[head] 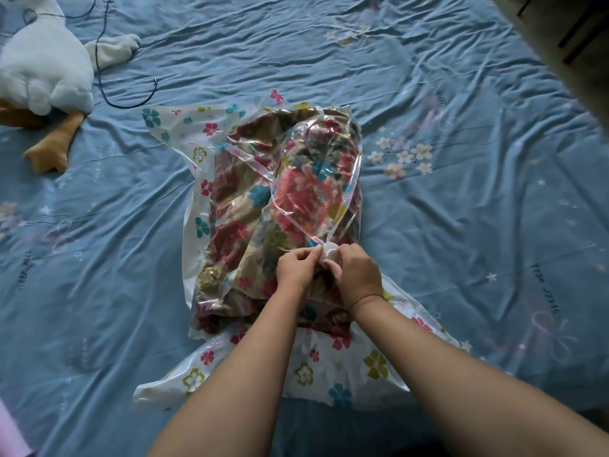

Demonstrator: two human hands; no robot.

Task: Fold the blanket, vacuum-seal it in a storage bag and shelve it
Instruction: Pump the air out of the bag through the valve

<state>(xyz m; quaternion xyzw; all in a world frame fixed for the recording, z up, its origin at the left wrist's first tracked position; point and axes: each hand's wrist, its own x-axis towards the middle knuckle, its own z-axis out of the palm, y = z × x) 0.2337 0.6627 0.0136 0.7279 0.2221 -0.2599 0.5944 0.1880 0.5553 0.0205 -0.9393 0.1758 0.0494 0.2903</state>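
Observation:
The floral blanket [250, 206], red, teal and olive, lies bunched inside a clear storage bag [194, 140] printed with flowers, in the middle of the bed. The bag's film puckers toward a small white round valve [330, 251] near the blanket's near end. My left hand [295, 268] pinches the film and the valve's left side with curled fingers. My right hand [354, 275] grips the valve from the right, thumb and fingers curled round it. A thin red string circles my right wrist.
A wrinkled blue bed sheet [461, 192] with star and flower prints covers the whole bed. A white plush goose [46, 70] with orange feet lies at the far left, a dark cord [131, 103] beside it. Wooden furniture [576, 44] stands at the top right.

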